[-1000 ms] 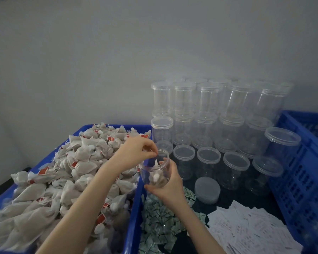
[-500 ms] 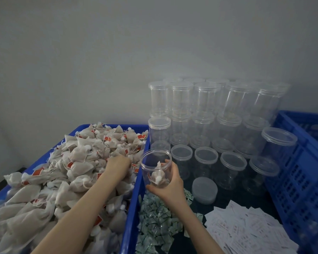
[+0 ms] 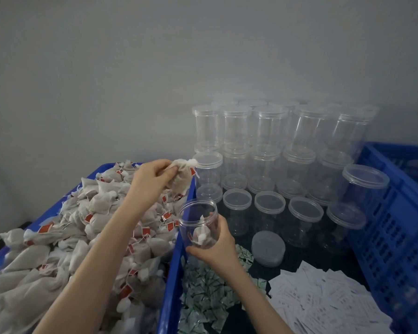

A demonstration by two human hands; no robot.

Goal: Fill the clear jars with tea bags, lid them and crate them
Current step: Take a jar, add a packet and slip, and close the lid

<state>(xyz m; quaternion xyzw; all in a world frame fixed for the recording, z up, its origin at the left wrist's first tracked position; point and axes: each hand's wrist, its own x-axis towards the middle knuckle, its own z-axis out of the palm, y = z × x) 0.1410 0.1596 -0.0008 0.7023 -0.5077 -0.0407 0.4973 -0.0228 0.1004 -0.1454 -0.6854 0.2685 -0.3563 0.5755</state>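
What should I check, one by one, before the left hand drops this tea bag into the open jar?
1. Left hand pinches one tea bag: ok.
2. Right hand grips the open jar: ok.
3. Jar mouth has no lid: ok.
4. Jar has room, only a bag or two inside: ok.
5. Bag directly above the mouth: not ok, it is up and to the left.
6. Tag string free of the pile: cannot tell.

We read no legible text, red tags (image 3: 89,217) on the tea bags (image 3: 99,203) carry no readable print, white paper slips (image 3: 323,300) show rows of marks too blurred to read, green-white sachets (image 3: 203,297) likewise unreadable.
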